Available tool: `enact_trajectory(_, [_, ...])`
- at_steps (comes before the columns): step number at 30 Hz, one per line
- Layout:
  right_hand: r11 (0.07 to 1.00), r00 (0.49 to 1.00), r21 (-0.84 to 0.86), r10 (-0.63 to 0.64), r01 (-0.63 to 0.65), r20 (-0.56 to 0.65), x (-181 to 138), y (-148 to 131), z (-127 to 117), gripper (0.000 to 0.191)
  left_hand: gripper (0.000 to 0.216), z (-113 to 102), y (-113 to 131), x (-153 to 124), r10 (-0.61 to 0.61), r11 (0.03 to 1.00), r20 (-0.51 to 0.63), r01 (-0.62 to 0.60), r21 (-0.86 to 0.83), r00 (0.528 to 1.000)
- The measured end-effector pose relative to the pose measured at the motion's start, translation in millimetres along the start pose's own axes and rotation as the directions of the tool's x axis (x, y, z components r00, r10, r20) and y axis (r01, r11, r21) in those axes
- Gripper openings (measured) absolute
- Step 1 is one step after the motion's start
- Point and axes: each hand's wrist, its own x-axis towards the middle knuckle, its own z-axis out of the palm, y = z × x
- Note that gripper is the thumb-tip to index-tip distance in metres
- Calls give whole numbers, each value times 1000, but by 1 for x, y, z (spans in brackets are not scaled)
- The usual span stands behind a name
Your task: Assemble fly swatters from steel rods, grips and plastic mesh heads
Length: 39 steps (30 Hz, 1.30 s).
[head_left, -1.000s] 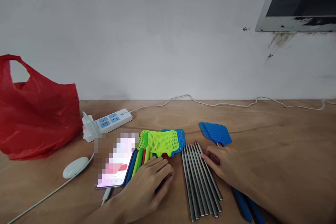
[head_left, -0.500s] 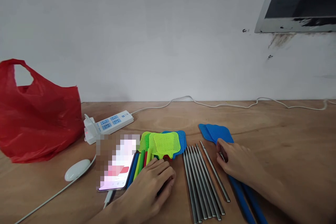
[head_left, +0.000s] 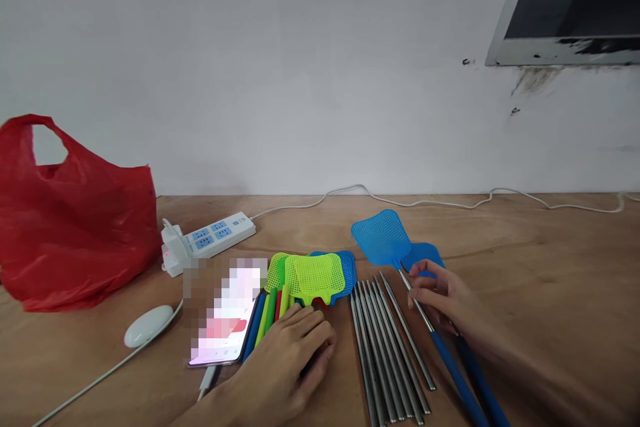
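My right hand (head_left: 443, 297) pinches the thin metal shaft of a blue fly swatter (head_left: 383, 239) and holds its mesh head tilted up off the wooden table (head_left: 525, 267). A second blue swatter (head_left: 425, 255) lies flat under it. Just left of that hand lies a row of several bare metal rods (head_left: 385, 340). My left hand (head_left: 287, 360) rests palm down, fingers curled, on the handles of a pile of green, yellow, red and blue swatters (head_left: 313, 275).
A phone with a lit screen (head_left: 225, 323) lies left of the swatter pile. Behind it are a white power strip (head_left: 207, 239), a white oval device (head_left: 149, 325) on a cable, and a red plastic bag (head_left: 75, 220). A white cable (head_left: 450, 201) runs along the wall.
My right hand moved off the metal rods, closed on a blue swatter's shaft and raised its head off the table. One rod shifted slightly right. My left hand stayed put.
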Motion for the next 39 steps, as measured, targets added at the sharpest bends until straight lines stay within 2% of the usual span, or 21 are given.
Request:
enact_trajectory(2, [986,994,128,110,-108,-2,-2,-7,1,35,15,1,0,0,4,1000,-4,-4,2,1000])
enact_trajectory(6, [927,978,314,208,-204,22,-4,-12,1,34,15,1,0,-1,2,1000,-6,-2,9,1000])
enact_trajectory(11, [806,969,539,219,-245,113,-4,-10,0,27,15,-1,0,0,-6,1000,-19,6,14,1000])
enact_trajectory(15, [712,973,664,194,-228,127,-5,-7,2,28,14,-2,1,1,-6,1000,-24,6,0,1000])
enact_trajectory(22, [678,975,701,133,-221,178,-12,-8,13,28,19,-7,6,-2,-7,986,-32,2,-164,999])
enact_trajectory(25, [682,978,700,141,-210,157,-15,-8,18,28,13,-6,8,-3,1,980,-38,-9,-199,999])
enact_trajectory(31, [725,982,662,132,-189,136,-21,-7,25,25,17,3,8,-3,-54,989,-6,53,-141,998])
enact_trajectory(35, [763,993,635,64,-116,104,-22,-6,28,26,12,4,11,-3,-40,993,7,41,-113,999])
enact_trajectory(39, [770,998,634,57,-62,29,-22,0,29,25,12,0,15,-4,-5,997,6,6,-82,1000])
